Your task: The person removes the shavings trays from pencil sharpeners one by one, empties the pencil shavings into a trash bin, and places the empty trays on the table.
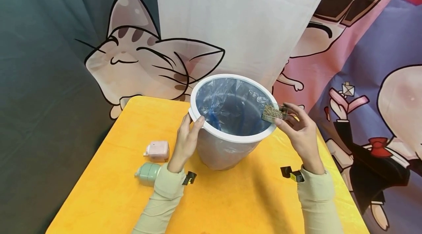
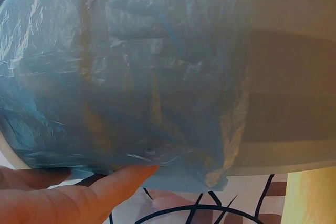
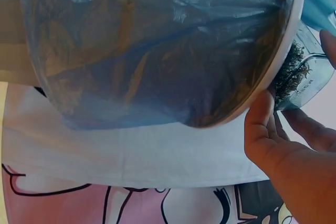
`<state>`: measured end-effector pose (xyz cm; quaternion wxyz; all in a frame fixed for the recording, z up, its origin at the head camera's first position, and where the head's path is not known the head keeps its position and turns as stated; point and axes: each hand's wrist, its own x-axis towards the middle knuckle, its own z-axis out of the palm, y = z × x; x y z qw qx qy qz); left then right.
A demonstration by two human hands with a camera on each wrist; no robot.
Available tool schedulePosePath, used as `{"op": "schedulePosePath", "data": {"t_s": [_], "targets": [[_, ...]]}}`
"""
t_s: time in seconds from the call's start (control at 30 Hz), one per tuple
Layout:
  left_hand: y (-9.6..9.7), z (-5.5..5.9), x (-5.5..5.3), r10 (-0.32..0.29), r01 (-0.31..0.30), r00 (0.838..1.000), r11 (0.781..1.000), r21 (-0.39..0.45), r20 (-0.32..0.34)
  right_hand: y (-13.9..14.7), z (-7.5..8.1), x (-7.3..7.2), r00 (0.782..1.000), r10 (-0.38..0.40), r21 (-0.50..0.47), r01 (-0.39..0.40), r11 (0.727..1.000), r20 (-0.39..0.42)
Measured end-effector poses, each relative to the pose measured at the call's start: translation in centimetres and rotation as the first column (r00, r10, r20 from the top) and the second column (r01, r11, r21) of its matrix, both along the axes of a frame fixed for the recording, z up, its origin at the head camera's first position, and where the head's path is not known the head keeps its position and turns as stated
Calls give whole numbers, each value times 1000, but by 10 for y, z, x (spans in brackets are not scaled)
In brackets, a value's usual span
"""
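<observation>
A white trash can (image 1: 227, 138) with a thin bluish plastic liner (image 1: 227, 107) stands on the table, tilted slightly. My left hand (image 1: 187, 140) grips its rim on the left side, thumb on top. In the left wrist view, fingertips (image 2: 123, 179) lie against the rim, where some liner hangs over. At the rim's right side, my right hand (image 1: 301, 133) holds a small clear container (image 3: 310, 90) between thumb and fingers. Inside it are dry, brownish-green crumbly bits (image 1: 271, 111). The container leans over the can's opening.
A pink bottle (image 1: 158, 151) and a green bottle (image 1: 147, 174) lie on the yellow tabletop (image 1: 227, 204), left of my left forearm. Cartoon-printed cloth (image 1: 145, 69) hangs behind the table and along its right side. A dark curtain (image 1: 43, 98) hangs on the left.
</observation>
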<state>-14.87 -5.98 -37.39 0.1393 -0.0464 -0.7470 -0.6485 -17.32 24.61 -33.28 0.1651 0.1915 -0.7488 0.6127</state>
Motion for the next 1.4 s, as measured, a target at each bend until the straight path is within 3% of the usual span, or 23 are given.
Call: {"op": "schedulePosePath", "data": {"t_s": [0.1, 0.2, 0.57, 0.93, 1.17, 1.4], "targets": [[1, 9, 6, -4, 4, 1000, 1000, -2, -8, -3, 1, -1, 1000, -11, 9, 11, 1000, 10], [2, 11, 8, -6, 6, 1000, 1000, 0, -21, -5, 2, -1, 1000, -15, 9, 15, 1000, 12], [3, 13, 6, -7, 7, 999, 1000, 2, -39, -8, 10, -2, 1000, -12, 39, 13, 999, -10], [5, 11, 7, -5, 5, 999, 1000, -1, -32, -19, 16, -8, 998, 58, 80, -56, 995, -23], [4, 11, 7, 1, -1, 1000, 1000, 0, -31, -26, 19, -11, 999, 41, 146, -37, 989, -22], [2, 11, 8, 4, -4, 1000, 1000, 8, -29, -36, 22, -13, 998, 70, 204, -68, 977, -3]]}}
